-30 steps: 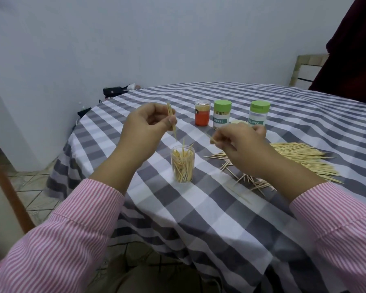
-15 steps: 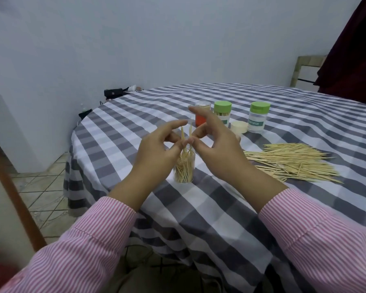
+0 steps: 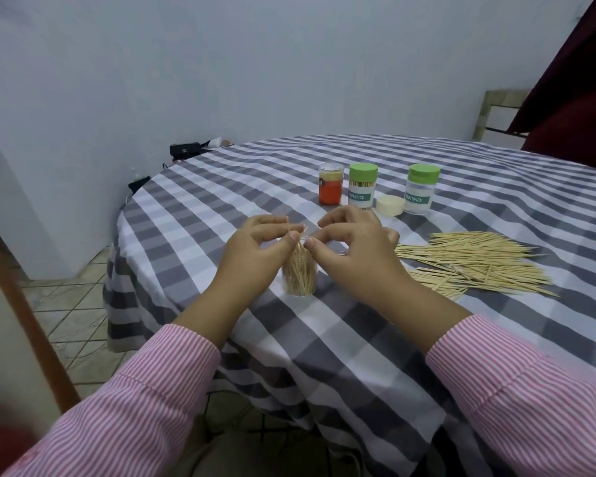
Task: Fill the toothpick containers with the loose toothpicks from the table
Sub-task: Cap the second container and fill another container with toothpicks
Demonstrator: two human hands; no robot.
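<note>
Head view: both green-lidded jars read "TOOTHPICK"; fingers curled, grip unclear.

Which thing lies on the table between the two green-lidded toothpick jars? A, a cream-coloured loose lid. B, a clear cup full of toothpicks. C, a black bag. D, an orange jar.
A: a cream-coloured loose lid lies flat on the tablecloth between the left green-lidded jar and the right green-lidded jar.

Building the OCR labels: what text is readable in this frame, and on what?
"TOOTHPICK": teal band on the left green-lidded clear container.
"TOOTHPICK": teal band on the right green-lidded clear container, first letter cut off by the curve.
Small dark mark on the orange-filled clear jar: too small to read.
</note>
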